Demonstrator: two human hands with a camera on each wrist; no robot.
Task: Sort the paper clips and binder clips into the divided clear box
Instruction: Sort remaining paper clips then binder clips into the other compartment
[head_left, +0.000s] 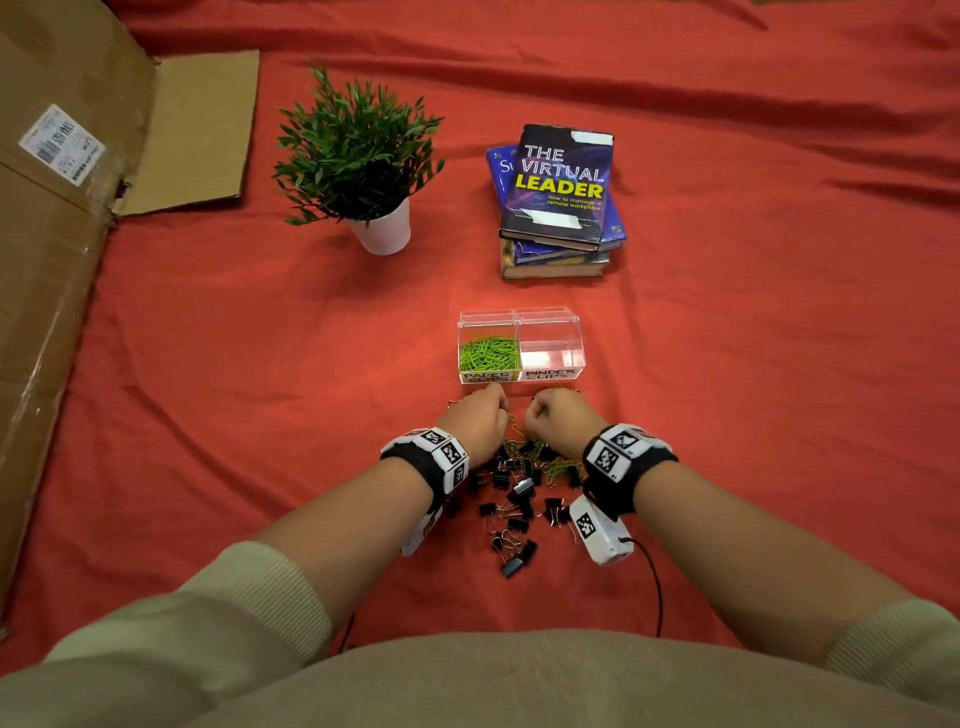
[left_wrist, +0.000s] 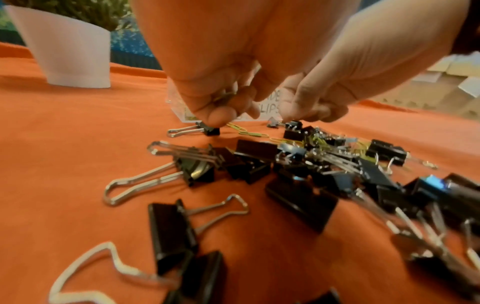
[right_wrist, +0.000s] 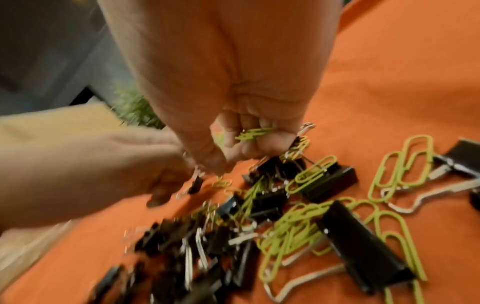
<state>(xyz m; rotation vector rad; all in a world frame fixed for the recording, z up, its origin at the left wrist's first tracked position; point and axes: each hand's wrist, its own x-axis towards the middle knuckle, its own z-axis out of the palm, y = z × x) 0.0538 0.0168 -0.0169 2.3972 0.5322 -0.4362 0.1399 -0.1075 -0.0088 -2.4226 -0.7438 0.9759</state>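
Note:
The divided clear box (head_left: 551, 349) stands on the red cloth; its left half holds green paper clips (head_left: 488, 353) and its right half, labelled BINDER CLIPS, holds nothing. Just in front of it both hands are curled over a mixed pile of black binder clips (head_left: 517, 491) and green paper clips (right_wrist: 293, 226). My left hand (head_left: 483, 415) grips a few greenish paper clips (left_wrist: 222, 97) in its palm, and its fingertips touch a small binder clip (left_wrist: 207, 129) on the cloth. My right hand (head_left: 558, 415) holds green paper clips (right_wrist: 255, 131) in curled fingers.
A potted plant (head_left: 363, 166) in a white pot stands far left of the box. A stack of books (head_left: 561, 197) lies behind the box. Flattened cardboard (head_left: 62, 260) covers the left side. A black cable (head_left: 655, 582) trails from my right wrist.

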